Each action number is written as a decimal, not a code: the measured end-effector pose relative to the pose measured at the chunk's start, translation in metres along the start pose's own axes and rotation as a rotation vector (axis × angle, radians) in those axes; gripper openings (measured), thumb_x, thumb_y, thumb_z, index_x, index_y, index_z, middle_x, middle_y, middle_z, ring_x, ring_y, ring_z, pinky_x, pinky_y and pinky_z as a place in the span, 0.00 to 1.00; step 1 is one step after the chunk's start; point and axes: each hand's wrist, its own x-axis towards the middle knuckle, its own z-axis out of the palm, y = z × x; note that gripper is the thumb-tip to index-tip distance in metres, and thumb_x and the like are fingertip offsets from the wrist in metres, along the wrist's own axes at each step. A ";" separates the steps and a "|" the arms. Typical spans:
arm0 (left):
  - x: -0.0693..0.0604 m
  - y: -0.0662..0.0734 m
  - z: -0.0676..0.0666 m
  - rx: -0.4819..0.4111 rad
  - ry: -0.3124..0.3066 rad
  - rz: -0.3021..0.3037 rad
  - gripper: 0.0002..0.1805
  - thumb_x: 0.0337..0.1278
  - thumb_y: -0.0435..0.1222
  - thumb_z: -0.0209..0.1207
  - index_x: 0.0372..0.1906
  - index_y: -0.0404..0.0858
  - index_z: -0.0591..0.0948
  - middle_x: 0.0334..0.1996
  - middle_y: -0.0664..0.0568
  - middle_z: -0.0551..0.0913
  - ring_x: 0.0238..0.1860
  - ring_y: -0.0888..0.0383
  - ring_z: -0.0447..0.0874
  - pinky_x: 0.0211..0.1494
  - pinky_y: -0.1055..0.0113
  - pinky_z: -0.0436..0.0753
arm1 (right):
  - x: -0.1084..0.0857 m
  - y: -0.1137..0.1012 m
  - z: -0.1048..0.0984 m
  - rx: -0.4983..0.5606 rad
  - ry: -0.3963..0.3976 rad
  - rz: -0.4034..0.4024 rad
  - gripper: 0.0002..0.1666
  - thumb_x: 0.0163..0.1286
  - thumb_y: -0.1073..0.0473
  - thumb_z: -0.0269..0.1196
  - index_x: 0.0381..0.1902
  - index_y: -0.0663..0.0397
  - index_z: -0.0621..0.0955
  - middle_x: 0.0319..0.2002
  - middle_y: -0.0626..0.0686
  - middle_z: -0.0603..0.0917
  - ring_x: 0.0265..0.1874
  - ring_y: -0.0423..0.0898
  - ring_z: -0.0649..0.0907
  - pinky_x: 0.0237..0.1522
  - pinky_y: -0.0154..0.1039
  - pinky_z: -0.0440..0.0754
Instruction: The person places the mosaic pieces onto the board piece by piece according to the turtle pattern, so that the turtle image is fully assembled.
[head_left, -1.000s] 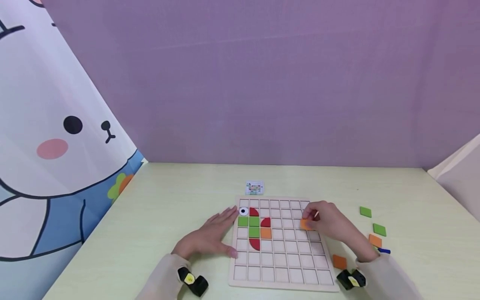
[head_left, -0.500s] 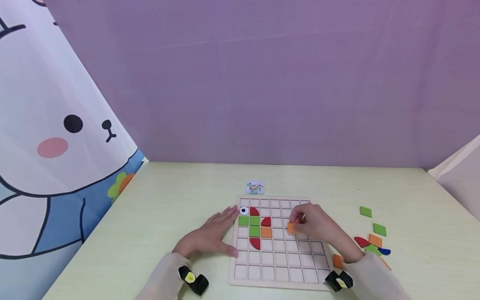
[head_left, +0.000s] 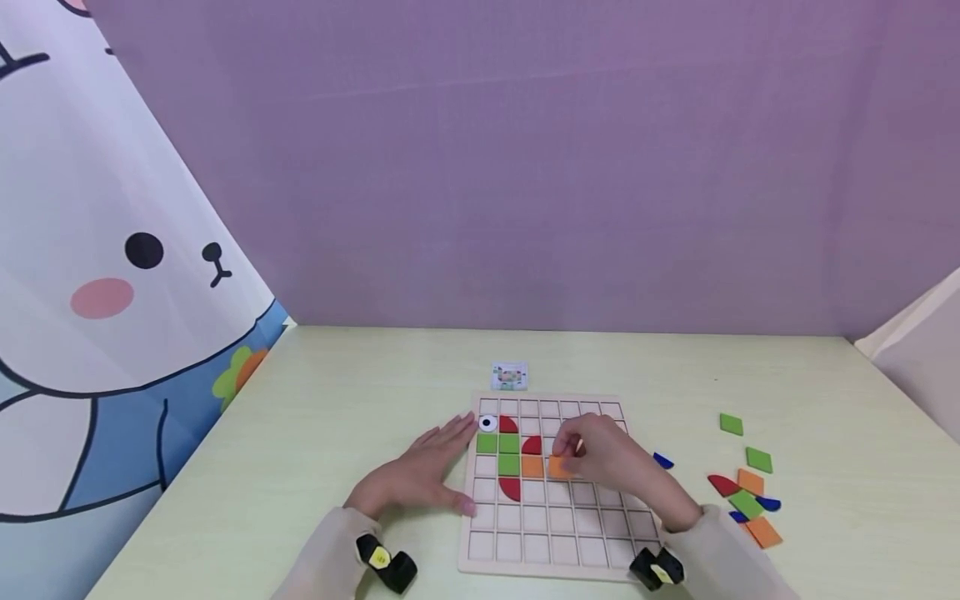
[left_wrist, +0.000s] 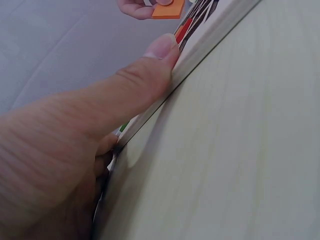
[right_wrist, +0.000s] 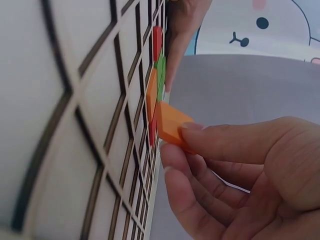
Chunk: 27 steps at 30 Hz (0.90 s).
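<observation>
My right hand (head_left: 606, 450) pinches an orange square tile (right_wrist: 172, 122) between thumb and fingers, just above the gridded board (head_left: 551, 567). In the head view that tile sits to the right of an orange tile (head_left: 532, 466) lying in a cell. My left hand (head_left: 420, 477) rests along the board's left edge with fingers extended, its thumb (left_wrist: 162, 50) touching the rim in the left wrist view. Around the seated orange tile are green squares (head_left: 508, 464), red quarter-round tiles (head_left: 510, 488) and a round eye tile (head_left: 487, 422).
Loose tiles lie right of the board: green squares (head_left: 759, 459), orange squares (head_left: 763, 532), a red piece (head_left: 722, 485) and blue pieces (head_left: 663, 460). A small picture card (head_left: 509, 375) lies beyond the board's far edge. A purple curtain (head_left: 555, 167) hangs behind the table.
My right hand has moved left across the board with the orange tile, stopping beside the seated orange one. More loose tiles at right are uncovered. My left hand has stayed put.
</observation>
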 end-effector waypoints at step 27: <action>0.000 0.000 0.000 0.004 -0.001 0.007 0.62 0.41 0.61 0.66 0.76 0.42 0.46 0.77 0.53 0.40 0.78 0.50 0.34 0.77 0.46 0.42 | 0.004 -0.012 0.021 0.041 -0.124 -0.159 0.09 0.54 0.72 0.67 0.25 0.53 0.81 0.25 0.44 0.80 0.26 0.42 0.75 0.28 0.31 0.74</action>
